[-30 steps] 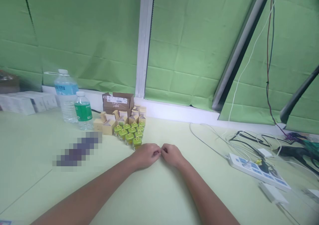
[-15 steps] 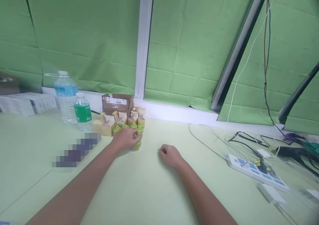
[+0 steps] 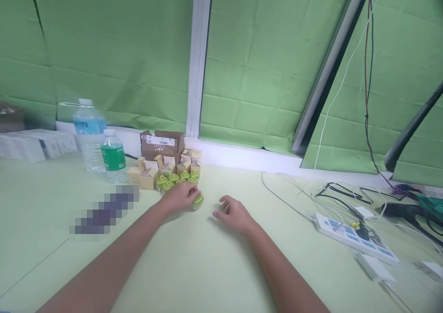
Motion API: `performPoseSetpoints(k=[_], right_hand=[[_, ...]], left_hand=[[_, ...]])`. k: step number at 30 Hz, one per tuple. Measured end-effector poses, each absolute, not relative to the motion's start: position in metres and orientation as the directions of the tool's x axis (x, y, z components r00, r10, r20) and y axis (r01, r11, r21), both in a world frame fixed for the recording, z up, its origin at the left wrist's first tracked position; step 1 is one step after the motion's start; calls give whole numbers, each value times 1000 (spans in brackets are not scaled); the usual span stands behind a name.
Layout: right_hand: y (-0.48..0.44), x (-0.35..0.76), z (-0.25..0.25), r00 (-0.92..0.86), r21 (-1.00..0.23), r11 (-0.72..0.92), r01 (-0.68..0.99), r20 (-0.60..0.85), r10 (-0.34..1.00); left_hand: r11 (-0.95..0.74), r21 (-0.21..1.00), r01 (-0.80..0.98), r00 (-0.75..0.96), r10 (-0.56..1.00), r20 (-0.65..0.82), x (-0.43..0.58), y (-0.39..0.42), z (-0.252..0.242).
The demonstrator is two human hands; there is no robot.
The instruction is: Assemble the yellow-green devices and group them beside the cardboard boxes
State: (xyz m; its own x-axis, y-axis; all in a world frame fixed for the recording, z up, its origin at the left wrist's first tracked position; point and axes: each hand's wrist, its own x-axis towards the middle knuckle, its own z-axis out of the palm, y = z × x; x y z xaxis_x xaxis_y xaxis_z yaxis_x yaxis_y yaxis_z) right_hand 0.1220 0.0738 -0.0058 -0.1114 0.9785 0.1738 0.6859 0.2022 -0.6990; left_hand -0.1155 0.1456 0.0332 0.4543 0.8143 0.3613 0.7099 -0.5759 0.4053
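Note:
My left hand (image 3: 180,196) pinches a small clear jar with a green lid (image 3: 198,201), which tilts to the right just off the front of a group. That group is several like green-lidded jars (image 3: 168,185) with loops on top, standing close together behind my fingers and partly hidden by them. Across a short gap on the right, my right hand (image 3: 235,213) is open over the table, thumb and fingers apart, holding nothing. Behind the jars stand several small opened cardboard boxes (image 3: 149,178).
A brown carton (image 3: 162,146) stands at the back by the wall. Left of it are a large water bottle (image 3: 89,140) and a green-labelled bottle (image 3: 114,158). A blurred-out dark item (image 3: 105,211) lies in front. Cables and a white power strip (image 3: 355,239) lie on the right.
My left hand has drawn one jar slightly right and away from the others, tilting it. My right hand has gone from curled to open, its fingers reaching a little toward the jar.

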Motion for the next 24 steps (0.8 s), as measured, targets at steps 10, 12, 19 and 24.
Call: performPoseSetpoints(k=[10, 12, 19, 24], right_hand=[[72, 111, -8, -298, -810, 321, 490, 191, 935], [71, 111, -8, -287, -809, 316, 496, 191, 939], [70, 112, -6, -295, -816, 300, 494, 167, 941], [72, 113, -9, -281, -803, 302, 513, 175, 944]], left_hand=[[-615, 701, 363, 567, 742, 357, -65, 106, 1], [-611, 715, 341, 566, 740, 363, -64, 107, -2], [-551, 799, 240, 529, 765, 368, -62, 114, -9], [-481, 856, 191, 508, 795, 333, -60, 117, -13]])
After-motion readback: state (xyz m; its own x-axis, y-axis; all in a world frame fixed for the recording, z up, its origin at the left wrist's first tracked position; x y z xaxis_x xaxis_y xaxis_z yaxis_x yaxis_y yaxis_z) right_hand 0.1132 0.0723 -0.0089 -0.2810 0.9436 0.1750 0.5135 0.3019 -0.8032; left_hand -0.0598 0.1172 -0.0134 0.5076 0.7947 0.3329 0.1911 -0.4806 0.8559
